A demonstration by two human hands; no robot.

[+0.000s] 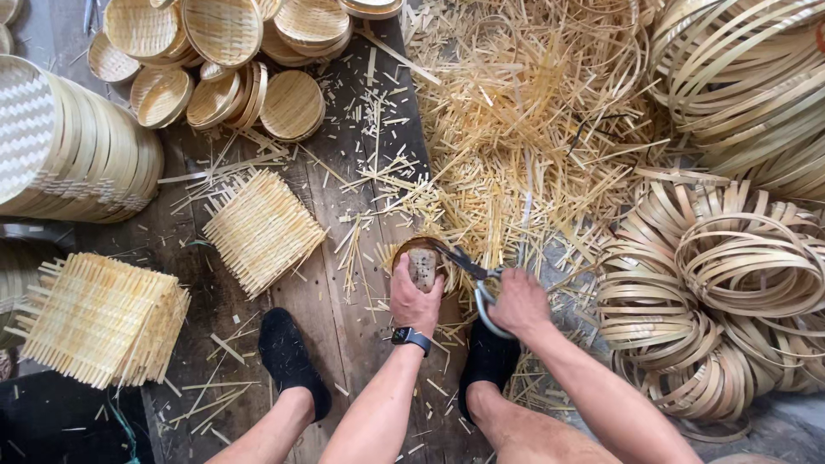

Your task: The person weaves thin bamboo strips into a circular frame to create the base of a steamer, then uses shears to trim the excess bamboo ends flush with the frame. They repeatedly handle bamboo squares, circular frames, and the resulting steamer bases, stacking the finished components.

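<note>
My left hand (414, 299) grips a small round bamboo basket piece (421, 256) held over a dark mould, just above the wooden floor. A black watch sits on that wrist. My right hand (519, 302) holds a pair of metal scissors (468, 268), whose blades point left and touch the basket's rim. My two feet in black socks rest on the planks below my hands.
Square woven bamboo mats (262, 230) lie left of my hands, with a stack (101, 316) further left. Finished small baskets (225, 60) pile up at top left. Bamboo offcuts (524, 129) heap up ahead. Coiled bamboo hoops (739, 275) fill the right side.
</note>
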